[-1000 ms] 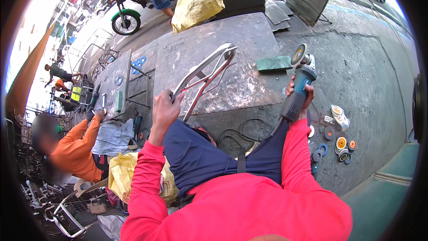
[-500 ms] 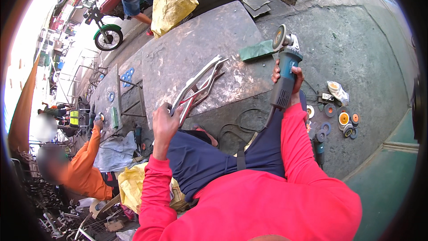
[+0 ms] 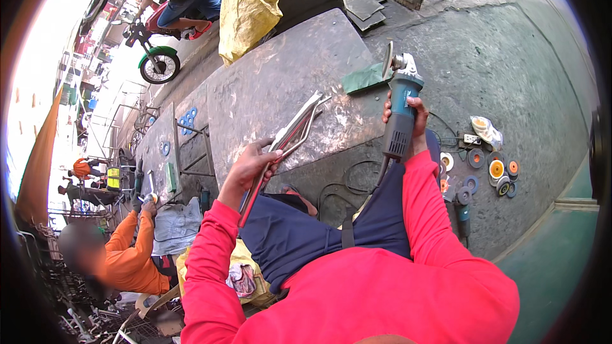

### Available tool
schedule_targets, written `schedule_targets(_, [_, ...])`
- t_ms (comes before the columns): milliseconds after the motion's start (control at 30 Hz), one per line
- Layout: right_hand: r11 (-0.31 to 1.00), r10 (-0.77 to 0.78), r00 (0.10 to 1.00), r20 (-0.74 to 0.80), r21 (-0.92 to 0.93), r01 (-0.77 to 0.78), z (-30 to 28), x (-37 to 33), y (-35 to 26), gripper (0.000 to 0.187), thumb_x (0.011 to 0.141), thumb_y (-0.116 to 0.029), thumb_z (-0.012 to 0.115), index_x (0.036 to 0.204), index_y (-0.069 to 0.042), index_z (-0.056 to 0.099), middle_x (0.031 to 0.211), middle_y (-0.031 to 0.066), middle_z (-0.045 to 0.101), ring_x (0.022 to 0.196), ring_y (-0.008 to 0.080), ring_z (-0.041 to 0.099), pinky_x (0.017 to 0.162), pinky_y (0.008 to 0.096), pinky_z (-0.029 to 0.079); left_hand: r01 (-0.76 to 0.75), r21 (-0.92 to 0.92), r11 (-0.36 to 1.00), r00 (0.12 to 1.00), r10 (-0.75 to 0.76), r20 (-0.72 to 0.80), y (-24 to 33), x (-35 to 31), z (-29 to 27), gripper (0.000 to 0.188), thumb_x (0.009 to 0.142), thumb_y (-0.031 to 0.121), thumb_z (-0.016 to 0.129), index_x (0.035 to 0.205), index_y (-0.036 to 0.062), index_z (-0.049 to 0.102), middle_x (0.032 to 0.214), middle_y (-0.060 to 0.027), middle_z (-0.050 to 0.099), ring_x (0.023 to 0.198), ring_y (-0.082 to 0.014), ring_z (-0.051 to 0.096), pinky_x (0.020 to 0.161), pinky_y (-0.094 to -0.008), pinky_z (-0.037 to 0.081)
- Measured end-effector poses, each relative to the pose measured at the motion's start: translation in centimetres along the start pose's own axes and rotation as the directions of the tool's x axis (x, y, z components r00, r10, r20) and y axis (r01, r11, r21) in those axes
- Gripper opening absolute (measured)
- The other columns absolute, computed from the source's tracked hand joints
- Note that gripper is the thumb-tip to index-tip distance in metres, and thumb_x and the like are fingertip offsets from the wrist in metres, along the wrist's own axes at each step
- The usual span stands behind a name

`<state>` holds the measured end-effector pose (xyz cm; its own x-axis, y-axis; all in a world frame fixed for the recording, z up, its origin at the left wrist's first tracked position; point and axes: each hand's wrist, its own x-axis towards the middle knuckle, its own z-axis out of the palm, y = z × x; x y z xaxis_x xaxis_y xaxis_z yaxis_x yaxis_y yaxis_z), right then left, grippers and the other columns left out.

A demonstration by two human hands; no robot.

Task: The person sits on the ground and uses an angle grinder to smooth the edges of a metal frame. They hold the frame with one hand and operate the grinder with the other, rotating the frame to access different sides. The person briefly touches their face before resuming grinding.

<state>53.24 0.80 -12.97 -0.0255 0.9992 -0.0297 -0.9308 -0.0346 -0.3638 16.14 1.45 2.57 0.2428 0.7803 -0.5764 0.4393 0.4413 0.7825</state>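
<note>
My left hand [image 3: 254, 167] is closed round the near part of a bent tubular metal frame [image 3: 299, 130], partly bare silver and partly red. The frame slants up and away over the work table [image 3: 255, 83], its near end over my lap. Gripped in my right hand [image 3: 414, 114] is a teal and dark grey angle grinder [image 3: 400, 99], held upright with its disc at the top. The disc shows nearly edge-on, close to a green block [image 3: 364, 79] on the table's right edge, and apart from the frame. Whether it spins cannot be told.
Several grinding discs [image 3: 496, 168], a power strip [image 3: 472, 139] and a second grinder [image 3: 463, 216] lie on the floor at right. A cable [image 3: 382, 172] hangs from my grinder. At left a person in orange [image 3: 131, 264] works; beyond the table stand a yellow sack [image 3: 245, 16] and a motorcycle [image 3: 159, 64].
My left hand has turned and shifted right, and the metal frame has rotated to a narrower view. The grinder has tilted, its disc now nearly edge-on. A person by the motorcycle has raised a leg.
</note>
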Motion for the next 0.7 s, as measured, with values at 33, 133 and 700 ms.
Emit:
schedule_targets(33, [0.999, -0.005, 0.999, -0.046, -0.032, 0.004, 0.3, -0.1, 0.0, 0.055, 0.076, -0.033, 0.063, 0.113, 0.005, 0.051, 0.088, 0.0175, 0.060, 0.072, 0.0267, 0.066, 0.067, 0.0415, 0.057, 0.052, -0.134, 0.990, 0.998, -0.048, 0.032, -0.3, 0.0, 0.6, 0.040, 0.087, 0.008, 0.067, 0.121, -0.0076, 0.053, 0.064, -0.0012, 0.054, 0.047, -0.0072, 0.052, 0.039, -0.0223, 0.040])
schedule_targets(133, [0.993, 0.037, 0.986, -0.163, -0.108, -0.055, 1.0, -0.3, 0.2, 0.051, 0.076, -0.032, 0.063, 0.107, 0.007, 0.053, 0.083, 0.0176, 0.063, 0.067, 0.0274, 0.066, 0.065, 0.0407, 0.057, -0.042, 0.000, 0.999, 0.985, 0.042, -0.164, -2.4, -0.4, 4.1, 0.029, 0.089, 0.011, 0.068, 0.110, -0.0063, 0.058, 0.060, 0.0001, 0.051, 0.042, -0.0054, 0.045, 0.035, -0.0220, 0.034])
schedule_targets(700, [0.521, -0.014, 0.908, -0.420, -0.778, -0.351, 3.6, -0.6, 6.7, 0.030, 0.063, -0.019, 0.081, 0.076, 0.003, 0.065, 0.070, 0.0078, 0.063, 0.054, 0.0152, 0.058, 0.048, 0.0325, 0.046, -0.199, -0.115, 0.973, 0.894, 0.133, -0.427, -4.5, 3.8, 13.5, 0.056, 0.084, -0.002, 0.057, 0.138, -0.0043, 0.044, 0.062, -0.0019, 0.056, 0.045, -0.0078, 0.050, 0.037, -0.0231, 0.039])
